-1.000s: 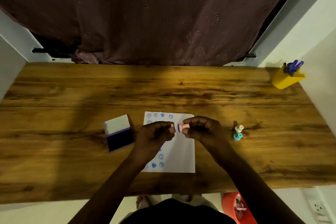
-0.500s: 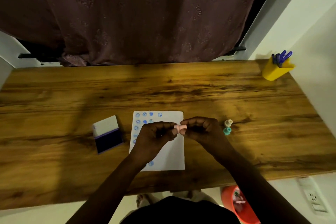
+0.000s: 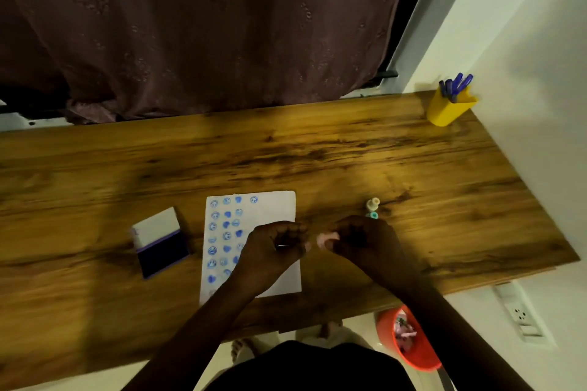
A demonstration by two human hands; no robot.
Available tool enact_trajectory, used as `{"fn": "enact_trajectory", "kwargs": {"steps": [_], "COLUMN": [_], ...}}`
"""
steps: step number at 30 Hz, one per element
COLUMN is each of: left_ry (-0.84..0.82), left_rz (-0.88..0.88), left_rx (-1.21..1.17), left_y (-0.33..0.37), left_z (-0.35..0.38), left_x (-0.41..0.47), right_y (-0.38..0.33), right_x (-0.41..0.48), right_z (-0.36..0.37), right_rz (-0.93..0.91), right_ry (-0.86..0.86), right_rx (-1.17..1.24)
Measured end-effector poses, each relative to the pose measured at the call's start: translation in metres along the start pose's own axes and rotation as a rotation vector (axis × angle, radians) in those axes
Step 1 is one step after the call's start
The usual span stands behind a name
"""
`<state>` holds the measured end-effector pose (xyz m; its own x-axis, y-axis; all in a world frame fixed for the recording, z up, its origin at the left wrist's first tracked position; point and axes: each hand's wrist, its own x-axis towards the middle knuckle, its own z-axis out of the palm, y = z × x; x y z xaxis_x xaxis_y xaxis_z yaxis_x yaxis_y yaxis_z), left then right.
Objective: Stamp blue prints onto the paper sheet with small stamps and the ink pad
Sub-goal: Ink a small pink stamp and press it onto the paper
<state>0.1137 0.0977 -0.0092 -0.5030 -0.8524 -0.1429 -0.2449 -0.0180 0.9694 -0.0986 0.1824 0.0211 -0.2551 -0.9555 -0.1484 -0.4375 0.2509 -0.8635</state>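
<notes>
The fingers (image 3: 290, 233) of the left hand (image 3: 270, 251) are curled narrowly above the paper sheet (image 3: 279, 206), beside the open ink pad (image 3: 160, 243) at its left. A small pink stamp (image 3: 327, 238) is pinched by the right hand (image 3: 362, 241), probably for recapping; spare stamps (image 3: 372, 208) are kept nearby.

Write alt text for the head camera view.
Above a wooden table, a person's right hand pinches a small pink stamp beside the left hand, over a paper sheet with blue prints. An open ink pad lies left; two more stamps right.
</notes>
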Motion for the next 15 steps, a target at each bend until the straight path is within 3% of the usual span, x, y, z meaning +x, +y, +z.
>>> {"fn": "enact_trajectory", "kwargs": {"steps": [4,9,15], "left_ry": [0.002,-0.018,-0.045], "left_rz": [-0.027,-0.053,-0.060], "left_rx": [0.033,0.067,0.074], "left_y": [-0.009,-0.014,-0.016], "left_z": [0.008,0.015,0.027], "left_x": [0.006,0.010,0.012], "right_y": [0.026,0.049,0.063], "right_x": [-0.018,-0.031,-0.035], "right_z": [-0.015,-0.019,-0.018], "right_rz": [-0.001,0.016,0.053], "right_ry": [0.115,0.064,0.015], "right_rx": [-0.236,-0.473,-0.516]}}
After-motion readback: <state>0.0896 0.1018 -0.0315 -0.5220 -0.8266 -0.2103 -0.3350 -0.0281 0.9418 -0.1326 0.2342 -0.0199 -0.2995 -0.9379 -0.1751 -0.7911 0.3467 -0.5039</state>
